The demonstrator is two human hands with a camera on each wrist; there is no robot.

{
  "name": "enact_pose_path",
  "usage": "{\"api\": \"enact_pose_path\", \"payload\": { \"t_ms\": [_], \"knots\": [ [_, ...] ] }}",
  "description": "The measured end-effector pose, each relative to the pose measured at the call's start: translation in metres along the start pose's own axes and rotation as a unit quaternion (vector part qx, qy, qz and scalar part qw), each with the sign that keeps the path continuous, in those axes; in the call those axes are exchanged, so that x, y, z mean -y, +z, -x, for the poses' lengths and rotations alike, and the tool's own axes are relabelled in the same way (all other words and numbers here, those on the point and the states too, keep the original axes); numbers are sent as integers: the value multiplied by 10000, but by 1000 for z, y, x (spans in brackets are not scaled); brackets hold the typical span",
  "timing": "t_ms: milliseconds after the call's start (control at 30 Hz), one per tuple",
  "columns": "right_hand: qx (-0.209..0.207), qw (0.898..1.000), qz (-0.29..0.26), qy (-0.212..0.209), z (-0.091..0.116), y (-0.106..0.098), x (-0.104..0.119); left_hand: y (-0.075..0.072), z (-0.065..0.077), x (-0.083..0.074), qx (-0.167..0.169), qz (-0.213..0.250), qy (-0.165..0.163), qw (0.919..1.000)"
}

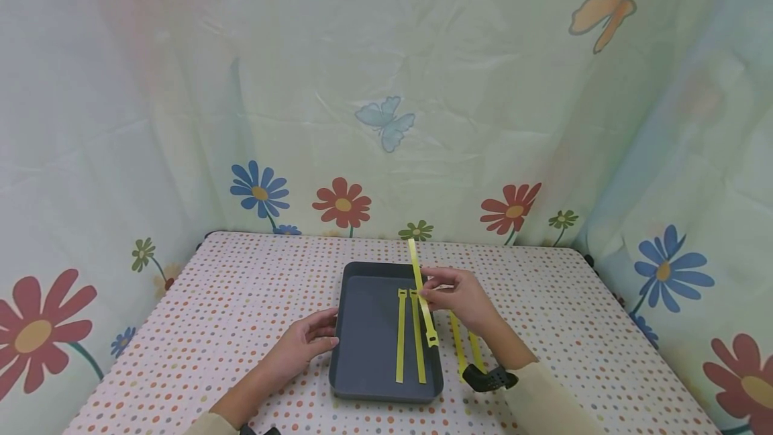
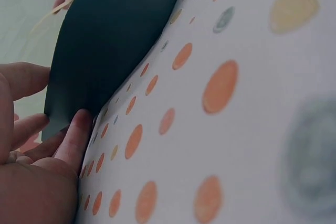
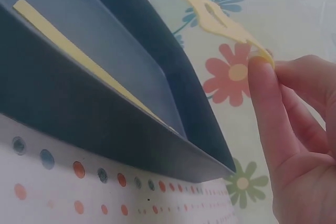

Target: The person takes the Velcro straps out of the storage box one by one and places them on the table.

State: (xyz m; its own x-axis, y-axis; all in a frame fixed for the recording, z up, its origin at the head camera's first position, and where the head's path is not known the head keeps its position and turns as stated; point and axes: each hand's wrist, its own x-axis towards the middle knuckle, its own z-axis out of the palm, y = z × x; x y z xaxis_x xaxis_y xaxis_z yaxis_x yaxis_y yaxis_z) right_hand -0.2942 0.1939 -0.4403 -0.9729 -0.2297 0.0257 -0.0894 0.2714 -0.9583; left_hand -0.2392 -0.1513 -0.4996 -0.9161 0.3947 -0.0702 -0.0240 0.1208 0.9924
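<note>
My right hand point(image 1: 461, 294) pinches a yellow cable tie strap point(image 1: 426, 314) between thumb and fingers, over the right rim of a dark grey tray point(image 1: 365, 341). The strap's slotted head point(image 3: 212, 17) shows up close in the right wrist view. Inside the tray, two similar yellow straps, a left one point(image 1: 400, 341) and a right one point(image 1: 419, 348), lie side by side, slotted heads at the far end. At the tray's left side, my left hand point(image 1: 302, 344) touches the outer wall point(image 2: 110, 30) with fingers loosely extended.
More yellow straps point(image 1: 457, 341) lie on the dotted tablecloth point(image 1: 253, 307) right of the tray, partly hidden by the right wrist and its black band point(image 1: 489, 378). A flower-printed curtain point(image 1: 290, 119) hangs behind the table and at both sides.
</note>
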Motion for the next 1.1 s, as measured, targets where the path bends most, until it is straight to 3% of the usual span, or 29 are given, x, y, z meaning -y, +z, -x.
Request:
{"api": "enact_pose_path", "payload": {
  "t_ms": [500, 1100],
  "knots": [
    [-451, 9989, -86, -7, 11, -6, -6, -1, 0, 0, 18, -153, 2, 9999],
    [-687, 9976, -67, 14, 26, -21, -21, -1, -1, 2, 7, -88, 36, 10000]
  ]
}}
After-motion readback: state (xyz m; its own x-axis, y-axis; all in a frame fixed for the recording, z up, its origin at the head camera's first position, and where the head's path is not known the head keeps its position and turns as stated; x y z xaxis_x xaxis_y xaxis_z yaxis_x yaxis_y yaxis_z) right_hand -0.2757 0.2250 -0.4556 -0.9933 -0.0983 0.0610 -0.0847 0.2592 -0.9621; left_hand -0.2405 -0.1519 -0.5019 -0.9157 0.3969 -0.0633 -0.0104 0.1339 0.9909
